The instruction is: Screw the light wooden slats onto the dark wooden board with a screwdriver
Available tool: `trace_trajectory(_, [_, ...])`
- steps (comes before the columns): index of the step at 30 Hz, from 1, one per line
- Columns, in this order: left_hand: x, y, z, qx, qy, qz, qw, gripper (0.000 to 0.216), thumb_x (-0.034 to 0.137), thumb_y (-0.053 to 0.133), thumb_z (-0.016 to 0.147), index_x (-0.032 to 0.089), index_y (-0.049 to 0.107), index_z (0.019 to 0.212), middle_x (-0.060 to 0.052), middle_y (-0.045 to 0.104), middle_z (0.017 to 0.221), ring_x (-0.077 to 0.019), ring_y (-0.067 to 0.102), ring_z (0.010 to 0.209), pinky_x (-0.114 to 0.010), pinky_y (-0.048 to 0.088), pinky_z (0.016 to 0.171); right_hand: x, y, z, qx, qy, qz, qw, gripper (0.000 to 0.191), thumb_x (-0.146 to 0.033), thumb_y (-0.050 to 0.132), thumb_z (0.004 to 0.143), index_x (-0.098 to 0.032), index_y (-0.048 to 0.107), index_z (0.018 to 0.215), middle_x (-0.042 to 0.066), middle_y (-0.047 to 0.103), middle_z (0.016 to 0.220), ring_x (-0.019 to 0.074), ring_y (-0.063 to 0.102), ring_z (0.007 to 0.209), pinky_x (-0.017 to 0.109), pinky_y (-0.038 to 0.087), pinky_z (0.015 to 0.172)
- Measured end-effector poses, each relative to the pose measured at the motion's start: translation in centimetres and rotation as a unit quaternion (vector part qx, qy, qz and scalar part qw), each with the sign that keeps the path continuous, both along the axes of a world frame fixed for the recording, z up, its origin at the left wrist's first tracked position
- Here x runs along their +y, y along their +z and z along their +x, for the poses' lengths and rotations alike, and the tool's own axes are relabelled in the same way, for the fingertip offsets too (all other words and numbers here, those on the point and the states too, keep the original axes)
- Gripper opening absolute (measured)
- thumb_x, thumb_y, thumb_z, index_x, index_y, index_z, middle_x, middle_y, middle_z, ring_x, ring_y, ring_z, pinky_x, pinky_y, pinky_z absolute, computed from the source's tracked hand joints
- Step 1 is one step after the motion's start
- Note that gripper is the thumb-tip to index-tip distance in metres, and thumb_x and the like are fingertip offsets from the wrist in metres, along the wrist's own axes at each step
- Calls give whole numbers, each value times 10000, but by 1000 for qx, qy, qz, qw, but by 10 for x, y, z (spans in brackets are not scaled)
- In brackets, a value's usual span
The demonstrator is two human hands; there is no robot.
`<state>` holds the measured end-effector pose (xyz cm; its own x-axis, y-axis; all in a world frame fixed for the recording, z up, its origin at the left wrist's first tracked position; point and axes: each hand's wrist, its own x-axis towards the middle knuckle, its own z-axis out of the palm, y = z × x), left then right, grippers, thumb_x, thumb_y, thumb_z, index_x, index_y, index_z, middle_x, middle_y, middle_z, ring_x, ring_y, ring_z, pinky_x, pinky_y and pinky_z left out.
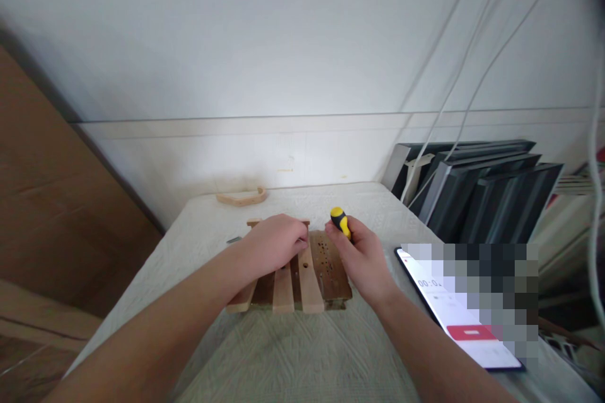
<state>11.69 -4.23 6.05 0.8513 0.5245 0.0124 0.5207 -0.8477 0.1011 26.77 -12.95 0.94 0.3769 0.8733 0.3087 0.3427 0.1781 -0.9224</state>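
My right hand (362, 258) is wrapped round a small screwdriver (338, 217) with a yellow and black handle; its shaft is hidden. The handle's butt end points up and away. My left hand (276, 242) bends over the wooden slats with its fingertips pinched together, and what they hold is too small to make out. Below the hands, a pale wooden slat (311, 286) with a hole and a second pale slat (283, 293) lie across a darker wooden block (333, 271) marked with many small holes. Part of another pale piece (243, 297) shows under my left forearm.
A curved wooden piece (242, 199) rests at the far edge of the cloth-covered table (302, 356). A small metal piece (233, 240) lies left of my left hand. At right lies a lit phone (454, 308). Dark panels (477, 189) and white cables stand beyond it.
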Motion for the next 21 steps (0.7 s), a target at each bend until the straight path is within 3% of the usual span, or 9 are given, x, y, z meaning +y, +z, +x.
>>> trace_trajectory(7, [3,-4,2,-5,-9,-22,1000,264,243,478,887,178,714,790,-62,709,777,-158,588,666,-258,338,592,4,-7,2,72,1,19,997,328,-512,520,846,-208,492,727,-38,431,630,110,390,555,248,298,502])
trace_trajectory(21, [0,6,-2,8,-3,-67,998,186,179,538,826,183,723,815,-38,697,744,-126,567,613,-237,332,567,3,-4,1,42,-2,1,999,315,-508,519,850,-207,521,757,-42,427,610,113,387,561,248,290,500])
